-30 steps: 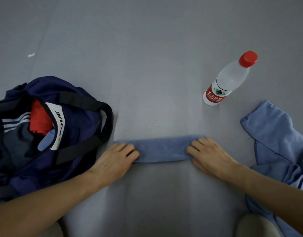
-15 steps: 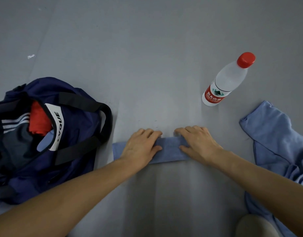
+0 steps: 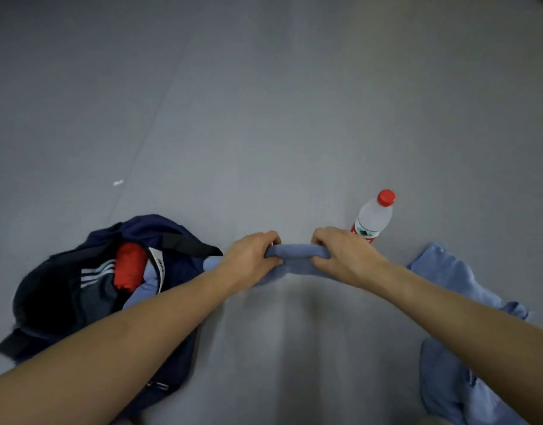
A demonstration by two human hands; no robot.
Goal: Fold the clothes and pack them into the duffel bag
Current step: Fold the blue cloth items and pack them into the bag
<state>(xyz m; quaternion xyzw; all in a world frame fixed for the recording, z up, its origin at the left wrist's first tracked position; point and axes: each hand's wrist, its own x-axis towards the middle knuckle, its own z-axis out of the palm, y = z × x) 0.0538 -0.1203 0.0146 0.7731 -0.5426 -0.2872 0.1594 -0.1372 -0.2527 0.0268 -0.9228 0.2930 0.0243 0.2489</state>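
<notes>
A folded light-blue cloth (image 3: 294, 256) hangs in a narrow roll between my hands, lifted off the grey floor. My left hand (image 3: 251, 256) grips its left end and my right hand (image 3: 340, 256) grips its right end, fingers curled round it. To the left lies the open navy duffel bag (image 3: 64, 289), partly hidden under my left forearm. Inside it show a red garment (image 3: 129, 268), a dark piece with white stripes (image 3: 95, 274) and a light-blue piece (image 3: 147, 283).
A clear water bottle (image 3: 374, 216) with a red cap stands just behind my right hand. A crumpled light-blue garment (image 3: 457, 332) lies on the floor at the right, under my right forearm. Grey floor (image 3: 264, 118) stretches ahead.
Both hands went from pressing flat on the cloth to gripping it and lifting it. The view has tilted up, showing more floor ahead.
</notes>
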